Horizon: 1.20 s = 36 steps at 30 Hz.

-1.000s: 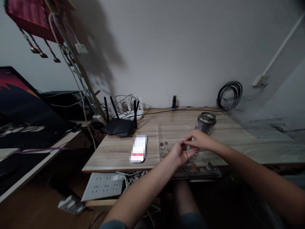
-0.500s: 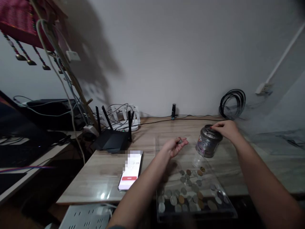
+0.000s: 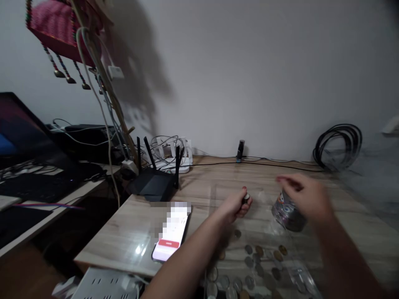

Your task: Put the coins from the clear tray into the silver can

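Note:
My left hand (image 3: 240,206) is closed around coins (image 3: 246,197), whose edges show between thumb and fingers. It hangs over the far left part of a clear plastic tray (image 3: 213,195). My right hand (image 3: 301,193) is smeared by motion just above a grey tin with a cartoon print (image 3: 289,216) and hides the tin's top. Whether its bent fingers hold anything is too blurred to see. Several loose silver and copper coins (image 3: 249,261) lie in the near part of the tray, below both hands.
A lit phone (image 3: 170,245) lies left of my left forearm. Behind it stand a black router (image 3: 154,182) and a white router (image 3: 174,163) with tangled cables. A small dark bottle (image 3: 240,150) and a black cable coil (image 3: 338,145) are by the wall. A laptop (image 3: 28,137) is far left.
The view has swung left, so things sit further right. My left hand's fingers, spread before, have curled in around the coins. My right hand has come off the tin's lid and is moving.

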Motion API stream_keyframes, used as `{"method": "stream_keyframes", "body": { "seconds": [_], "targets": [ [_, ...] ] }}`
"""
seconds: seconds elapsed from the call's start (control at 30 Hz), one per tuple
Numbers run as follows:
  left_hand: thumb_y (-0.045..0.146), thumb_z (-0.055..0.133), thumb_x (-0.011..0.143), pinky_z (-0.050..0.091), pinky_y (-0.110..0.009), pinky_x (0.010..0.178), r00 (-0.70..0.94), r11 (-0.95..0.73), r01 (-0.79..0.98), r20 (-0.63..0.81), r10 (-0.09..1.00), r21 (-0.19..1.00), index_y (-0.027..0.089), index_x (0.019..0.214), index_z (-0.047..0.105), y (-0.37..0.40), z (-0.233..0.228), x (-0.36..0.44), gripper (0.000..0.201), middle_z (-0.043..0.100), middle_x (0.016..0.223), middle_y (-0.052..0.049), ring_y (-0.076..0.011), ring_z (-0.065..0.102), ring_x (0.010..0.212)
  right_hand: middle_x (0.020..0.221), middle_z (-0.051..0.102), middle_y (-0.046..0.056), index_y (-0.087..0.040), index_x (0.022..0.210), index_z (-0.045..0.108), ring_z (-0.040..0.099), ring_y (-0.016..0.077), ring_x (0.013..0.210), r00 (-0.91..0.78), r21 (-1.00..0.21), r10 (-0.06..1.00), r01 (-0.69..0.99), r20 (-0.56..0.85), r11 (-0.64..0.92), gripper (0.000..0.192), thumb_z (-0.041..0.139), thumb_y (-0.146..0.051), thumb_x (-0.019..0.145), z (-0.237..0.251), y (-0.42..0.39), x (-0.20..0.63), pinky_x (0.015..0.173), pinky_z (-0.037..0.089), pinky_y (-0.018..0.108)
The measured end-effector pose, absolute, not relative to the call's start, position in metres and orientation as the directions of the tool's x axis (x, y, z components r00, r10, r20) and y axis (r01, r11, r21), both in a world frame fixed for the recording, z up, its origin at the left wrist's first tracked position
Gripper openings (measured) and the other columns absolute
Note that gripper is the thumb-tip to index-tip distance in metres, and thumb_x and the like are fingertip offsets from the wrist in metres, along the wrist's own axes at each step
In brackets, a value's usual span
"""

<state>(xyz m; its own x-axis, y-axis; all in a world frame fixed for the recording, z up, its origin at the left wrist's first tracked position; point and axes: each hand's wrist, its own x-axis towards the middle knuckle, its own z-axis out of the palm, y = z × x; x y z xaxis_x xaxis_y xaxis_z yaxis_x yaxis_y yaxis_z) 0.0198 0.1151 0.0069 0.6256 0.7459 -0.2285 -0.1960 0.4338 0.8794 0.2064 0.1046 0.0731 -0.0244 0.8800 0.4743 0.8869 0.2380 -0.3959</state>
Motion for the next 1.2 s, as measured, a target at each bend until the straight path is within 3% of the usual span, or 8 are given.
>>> {"method": "stream_keyframes", "body": {
  "seconds": [0.07, 0.17, 0.37, 0.47, 0.63, 0.8, 0.97, 1.2],
  "targets": [
    [0.055, 0.022, 0.083, 0.005, -0.017, 0.035, 0.584, 0.398, -0.187, -0.224, 0.78, 0.898, 0.018, 0.063, 0.037, 0.113, 0.005, 0.022, 0.045, 0.023, 0.041, 0.009, -0.0034, 0.012, 0.032, 0.081, 0.064, 0.007, -0.02, 0.087, 0.065, 0.055, 0.0188, 0.069, -0.289, -0.417, 0.896, 0.808, 0.336, 0.417, 0.032, 0.044, -0.042, 0.076, 0.052, 0.105, 0.176, 0.06, 0.04, 0.029],
    [0.059, 0.021, 0.081, 0.004, -0.018, 0.035, 0.574, 0.42, -0.164, -0.26, 0.776, 0.892, 0.018, 0.066, 0.038, 0.111, 0.005, 0.024, 0.047, 0.025, 0.041, 0.009, -0.0033, 0.012, 0.031, 0.075, 0.062, 0.006, -0.021, 0.082, 0.066, 0.054, 0.0177, 0.067, -0.399, -0.383, 0.877, 0.792, 0.266, 0.476, 0.029, 0.044, -0.04, 0.076, 0.034, 0.103, 0.15, 0.059, 0.04, 0.029],
    [0.036, 0.021, 0.085, 0.004, -0.016, 0.035, 0.714, 0.624, -0.149, -0.353, 0.604, 0.767, 0.017, 0.067, 0.04, 0.111, 0.012, 0.021, 0.032, 0.031, 0.044, 0.005, -0.0037, 0.017, 0.031, 0.091, 0.065, 0.008, -0.025, 0.087, 0.064, 0.056, 0.0235, 0.087, -0.049, -0.341, 0.78, 0.881, 0.624, 0.329, 0.029, 0.041, -0.041, 0.078, 0.06, 0.098, 0.219, 0.075, 0.043, 0.035],
    [0.022, 0.035, 0.077, 0.008, -0.015, 0.035, 0.689, 0.628, -0.119, -0.391, 0.61, 0.769, 0.016, 0.071, 0.043, 0.112, 0.013, 0.02, 0.012, 0.038, 0.047, 0.004, -0.0035, 0.026, 0.034, 0.076, 0.066, 0.008, -0.029, 0.074, 0.063, 0.058, 0.026, 0.072, 0.15, -0.387, 0.774, 0.913, 0.616, 0.131, 0.029, 0.046, -0.051, 0.072, 0.068, 0.108, 0.275, 0.06, 0.044, 0.037],
    [0.025, 0.04, 0.081, 0.01, -0.016, 0.037, 0.626, 0.46, -0.024, -0.346, 0.699, 0.887, 0.013, 0.076, 0.05, 0.11, 0.01, 0.022, 0.017, 0.039, 0.05, 0.006, -0.0019, 0.026, 0.036, 0.072, 0.067, 0.009, -0.021, 0.065, 0.066, 0.059, 0.0269, 0.069, 0.1, -0.441, 0.85, 0.882, 0.518, 0.165, 0.035, 0.056, -0.055, 0.06, 0.067, 0.119, 0.298, 0.059, 0.043, 0.038],
    [0.047, 0.037, 0.081, 0.008, -0.019, 0.037, 0.69, 0.292, -0.033, -0.189, 0.698, 0.956, 0.012, 0.074, 0.054, 0.108, 0.007, 0.022, 0.04, 0.029, 0.048, 0.008, -0.0023, 0.019, 0.036, 0.088, 0.065, 0.01, -0.02, 0.085, 0.065, 0.057, 0.0214, 0.081, -0.067, -0.309, 0.67, 0.851, 0.739, 0.425, 0.027, 0.05, -0.04, 0.075, 0.063, 0.1, 0.231, 0.071, 0.042, 0.034],
    [0.06, 0.032, 0.078, 0.004, -0.019, 0.038, 0.68, 0.342, -0.101, -0.186, 0.709, 0.934, 0.017, 0.072, 0.047, 0.107, 0.006, 0.022, 0.047, 0.023, 0.046, 0.009, -0.0033, 0.013, 0.036, 0.066, 0.059, 0.003, -0.019, 0.074, 0.064, 0.051, 0.0147, 0.06, -0.461, -0.364, 0.824, 0.743, 0.331, 0.562, 0.022, 0.05, -0.036, 0.075, 0.036, 0.097, 0.171, 0.055, 0.039, 0.027],
    [0.059, 0.022, 0.081, 0.002, -0.019, 0.036, 0.738, 0.423, -0.07, -0.238, 0.632, 0.903, 0.016, 0.067, 0.044, 0.106, 0.01, 0.023, 0.05, 0.024, 0.047, 0.008, -0.0031, 0.012, 0.035, 0.073, 0.061, 0.005, -0.019, 0.069, 0.064, 0.054, 0.015, 0.068, -0.415, -0.448, 0.851, 0.726, 0.321, 0.523, 0.028, 0.041, -0.031, 0.079, 0.032, 0.096, 0.167, 0.058, 0.039, 0.026]
  ]
}}
